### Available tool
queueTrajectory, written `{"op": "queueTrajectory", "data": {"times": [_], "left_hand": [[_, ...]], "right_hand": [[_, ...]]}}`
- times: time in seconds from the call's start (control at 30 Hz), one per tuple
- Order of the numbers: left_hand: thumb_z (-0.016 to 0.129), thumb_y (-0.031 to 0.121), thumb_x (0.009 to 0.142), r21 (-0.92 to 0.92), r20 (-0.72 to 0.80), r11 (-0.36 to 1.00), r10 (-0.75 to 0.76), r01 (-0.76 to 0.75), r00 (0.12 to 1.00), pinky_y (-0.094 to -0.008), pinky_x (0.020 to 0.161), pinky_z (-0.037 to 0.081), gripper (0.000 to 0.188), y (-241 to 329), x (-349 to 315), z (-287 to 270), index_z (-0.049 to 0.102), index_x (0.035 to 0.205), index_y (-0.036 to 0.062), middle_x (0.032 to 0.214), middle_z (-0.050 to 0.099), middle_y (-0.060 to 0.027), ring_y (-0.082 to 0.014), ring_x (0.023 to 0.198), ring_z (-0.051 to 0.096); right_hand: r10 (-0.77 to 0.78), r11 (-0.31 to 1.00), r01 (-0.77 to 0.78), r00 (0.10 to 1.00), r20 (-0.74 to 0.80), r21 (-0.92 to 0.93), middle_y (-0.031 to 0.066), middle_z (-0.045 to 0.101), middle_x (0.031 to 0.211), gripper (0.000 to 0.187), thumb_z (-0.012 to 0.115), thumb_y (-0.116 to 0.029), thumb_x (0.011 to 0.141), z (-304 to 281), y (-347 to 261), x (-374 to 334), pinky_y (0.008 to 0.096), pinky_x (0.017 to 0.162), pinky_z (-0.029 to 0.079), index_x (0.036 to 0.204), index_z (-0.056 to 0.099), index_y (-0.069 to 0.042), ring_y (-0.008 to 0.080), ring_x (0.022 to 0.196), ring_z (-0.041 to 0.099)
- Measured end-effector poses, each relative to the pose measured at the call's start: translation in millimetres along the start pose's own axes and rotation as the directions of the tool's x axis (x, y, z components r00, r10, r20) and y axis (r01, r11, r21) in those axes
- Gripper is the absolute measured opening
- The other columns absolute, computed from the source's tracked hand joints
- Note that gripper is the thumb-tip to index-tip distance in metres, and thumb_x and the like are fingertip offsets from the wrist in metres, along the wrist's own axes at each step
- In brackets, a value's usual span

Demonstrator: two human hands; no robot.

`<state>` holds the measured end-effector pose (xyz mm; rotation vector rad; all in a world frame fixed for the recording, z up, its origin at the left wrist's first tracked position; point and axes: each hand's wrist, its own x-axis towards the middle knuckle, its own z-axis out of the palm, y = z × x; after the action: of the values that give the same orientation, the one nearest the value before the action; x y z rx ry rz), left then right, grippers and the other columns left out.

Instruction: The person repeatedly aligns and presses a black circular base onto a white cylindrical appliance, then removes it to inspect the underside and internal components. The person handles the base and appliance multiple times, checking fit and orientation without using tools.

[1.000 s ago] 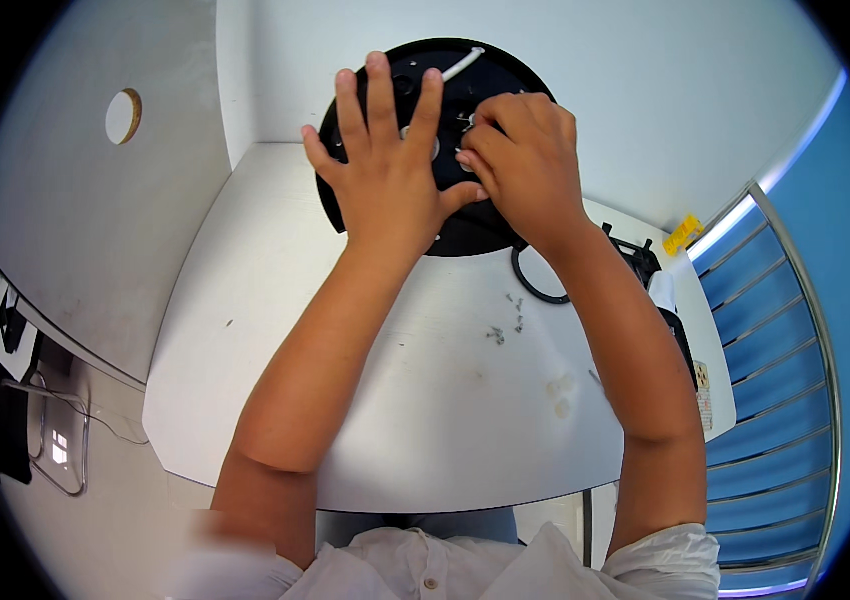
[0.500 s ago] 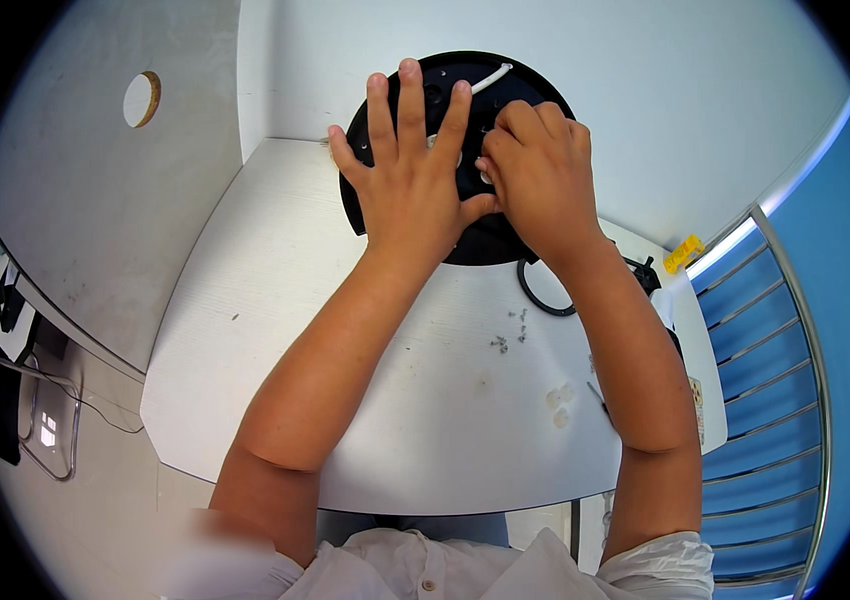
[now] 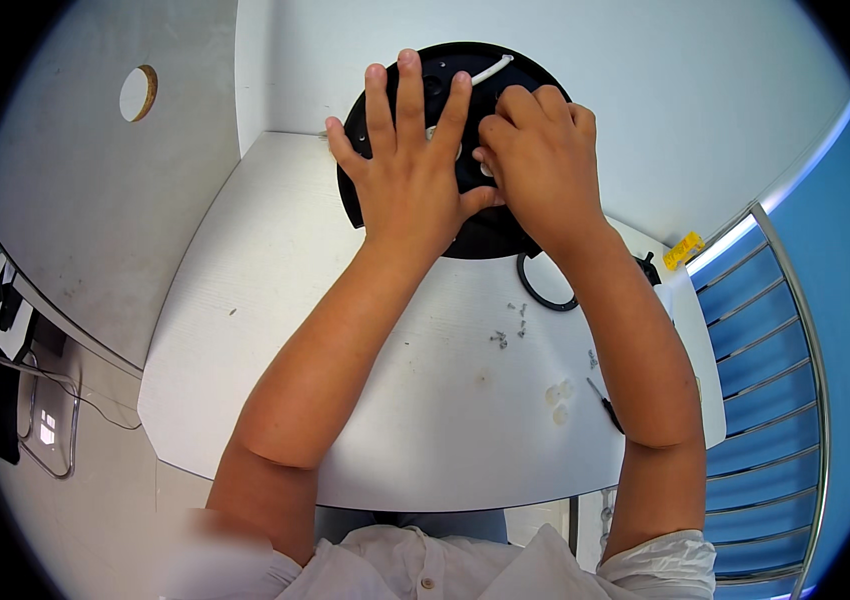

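Note:
A large black round disc (image 3: 490, 240) leans at the far side of the white table, largely covered by my hands. My left hand (image 3: 410, 195) lies on its left half, fingers spread wide and the thumb reaching toward the right hand. My right hand (image 3: 547, 165) is closed on the disc's right half, thumb and fingertips pinched by a small whitish round piece (image 3: 486, 169). Part of that piece is hidden behind the fingers. Near the disc's upper edge runs a short white tube (image 3: 491, 70).
Right of centre on the table (image 3: 245, 350) lie a black ring (image 3: 535, 293), several small screws (image 3: 500, 341), clear round pads (image 3: 558, 396) and a dark screwdriver (image 3: 605, 406) by my right forearm. A yellow object (image 3: 683, 250) sits at the far right corner, beside a metal railing (image 3: 813, 370).
My right wrist has tilted slightly, with its fingers still at the whitish piece. More of the screwdriver shows beside the right forearm. My left hand keeps its spread pose.

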<state>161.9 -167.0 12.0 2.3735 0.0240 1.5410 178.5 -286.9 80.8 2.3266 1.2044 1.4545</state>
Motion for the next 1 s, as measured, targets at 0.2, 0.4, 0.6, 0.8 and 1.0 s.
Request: {"op": "queueTrajectory", "data": {"times": [0.2, 0.4, 0.6, 0.8, 1.0], "left_hand": [[0.086, 0.048, 0.053, -0.050, 0.014, 0.999, -0.006, 0.007, 1.000, -0.0711, 0.095, 0.020, 0.106, 0.2, -1.3, -1.9, 0.035, 0.144, 0.0293, 0.155, 0.012, -0.0132, -0.0357, 0.143, 0.007], [0.080, 0.058, 0.056, 0.000, 0.009, 1.000, 0.012, -0.012, 1.000, -0.0692, 0.097, 0.018, 0.104, -0.6, -1.6, -2.6, 0.034, 0.144, 0.0300, 0.156, 0.010, -0.0135, -0.0360, 0.142, 0.009], [0.083, 0.052, 0.057, 0.018, 0.216, 0.998, -0.068, 0.066, 0.974, -0.0703, 0.098, 0.017, 0.107, 13.1, 9.3, -23.5, 0.030, 0.146, 0.0243, 0.155, 0.009, -0.0171, -0.0380, 0.142, 0.006], [0.086, 0.049, 0.054, 0.043, 0.305, 0.992, -0.124, 0.117, 0.944, -0.0712, 0.098, 0.016, 0.110, 16.2, 11.7, -31.1, 0.031, 0.145, 0.0222, 0.154, 0.007, -0.0195, -0.0400, 0.141, 0.004], [0.087, 0.047, 0.054, 0.062, 0.292, 0.992, -0.127, 0.114, 0.948, -0.0706, 0.100, 0.014, 0.109, 16.2, 11.8, -29.0, 0.031, 0.145, 0.0223, 0.154, 0.007, -0.0188, -0.0398, 0.141, 0.005]], "right_hand": [[-0.074, 0.997, 0.076, 0.995, 0.069, -0.024, -0.0034, 0.052, 0.084, 0.005, 0.069, -0.017, 0.072, -5.3, 5.6, 3.3, 0.0393, 0.082, 0.036, 0.077, 0.068, -0.016, 0.0165, 0.089, 0.049], [-0.128, 0.992, 0.128, 0.991, 0.031, 0.022, -0.0043, 0.050, 0.082, 0.005, 0.069, -0.014, 0.073, -5.9, 9.8, 6.7, 0.0376, 0.082, 0.035, 0.072, 0.064, -0.015, 0.0160, 0.085, 0.049], [-0.138, 0.990, 0.140, 0.979, 0.148, -0.006, -0.0051, 0.054, 0.086, 0.008, 0.069, -0.010, 0.071, -13.3, 10.7, 11.1, 0.0386, 0.088, 0.034, 0.075, 0.066, -0.017, 0.0149, 0.089, 0.050], [-0.096, 0.994, 0.079, 0.968, 0.231, 0.080, 0.0009, 0.052, 0.089, 0.012, 0.065, -0.020, 0.075, -16.6, 13.6, 13.0, 0.0367, 0.075, 0.033, 0.086, 0.066, -0.015, 0.0191, 0.091, 0.046], [-0.054, 0.995, 0.045, 0.993, 0.102, 0.095, 0.0016, 0.051, 0.087, 0.008, 0.063, -0.020, 0.077, -9.9, 9.8, 9.5, 0.0364, 0.073, 0.033, 0.081, 0.062, -0.013, 0.0202, 0.087, 0.046]]}}
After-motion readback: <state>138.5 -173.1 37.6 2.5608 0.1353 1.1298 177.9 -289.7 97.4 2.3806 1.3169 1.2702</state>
